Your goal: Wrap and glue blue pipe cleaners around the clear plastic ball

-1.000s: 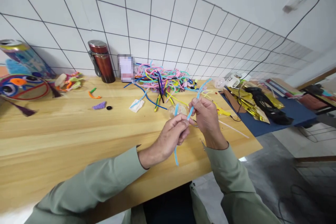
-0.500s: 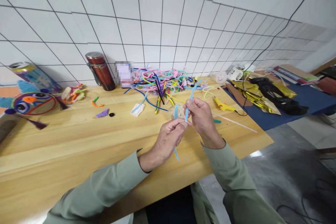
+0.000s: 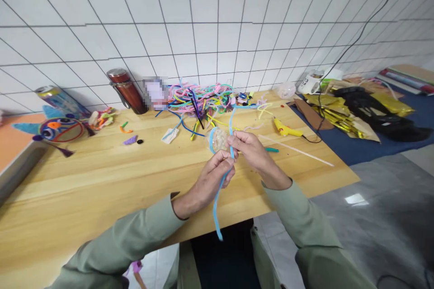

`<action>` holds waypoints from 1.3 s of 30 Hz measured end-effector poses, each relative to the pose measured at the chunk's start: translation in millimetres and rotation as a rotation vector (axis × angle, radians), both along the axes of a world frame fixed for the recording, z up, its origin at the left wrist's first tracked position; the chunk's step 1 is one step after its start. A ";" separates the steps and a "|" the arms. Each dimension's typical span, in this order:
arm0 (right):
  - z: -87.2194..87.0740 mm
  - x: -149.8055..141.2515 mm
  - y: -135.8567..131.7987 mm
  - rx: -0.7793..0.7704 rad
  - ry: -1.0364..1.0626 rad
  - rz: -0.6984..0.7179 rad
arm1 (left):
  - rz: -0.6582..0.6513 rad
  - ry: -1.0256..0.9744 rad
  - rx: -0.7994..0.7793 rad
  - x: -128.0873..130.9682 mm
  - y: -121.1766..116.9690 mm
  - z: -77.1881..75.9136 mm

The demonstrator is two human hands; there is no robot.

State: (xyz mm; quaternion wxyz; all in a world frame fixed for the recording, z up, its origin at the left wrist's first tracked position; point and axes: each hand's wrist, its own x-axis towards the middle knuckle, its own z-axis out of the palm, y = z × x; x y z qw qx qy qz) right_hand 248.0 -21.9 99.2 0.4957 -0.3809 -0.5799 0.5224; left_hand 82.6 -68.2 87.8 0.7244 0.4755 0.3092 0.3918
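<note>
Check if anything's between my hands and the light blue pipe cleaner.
Nothing visible: the left hand and right hand both pinch the light blue pipe cleaner directly. The clear plastic piece shows behind them, not in between.

Your left arm (image 3: 135,230), in a grey-green sleeve, is slanting up from the lower left; your right arm (image 3: 308,221), sleeved alike, is slanting up from the lower right. Both wrists (image 3: 280,179) are showing bare beyond the cuffs (image 3: 277,196). Your left hand (image 3: 212,174) is pinching, its thumb (image 3: 226,164) lying over curled fingers (image 3: 230,176). Your right hand (image 3: 250,148) is pinching too, sitting slightly higher, its thumb (image 3: 236,143) pointing leftward. The fingertips of both hands are lying close together.
</note>
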 end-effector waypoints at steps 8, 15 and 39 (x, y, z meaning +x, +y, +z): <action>1.8 44.6 -10.8 0.081 -0.124 0.078 | -0.039 -0.015 -0.067 26.9 -11.6 2.8; -60.8 133.0 -24.0 0.347 -1.016 -0.167 | 0.053 -0.128 -0.255 -2.8 -14.1 -20.0; -33.0 118.6 -69.2 -0.099 -0.180 -0.059 | 0.147 -0.300 -0.489 -72.4 22.4 -47.8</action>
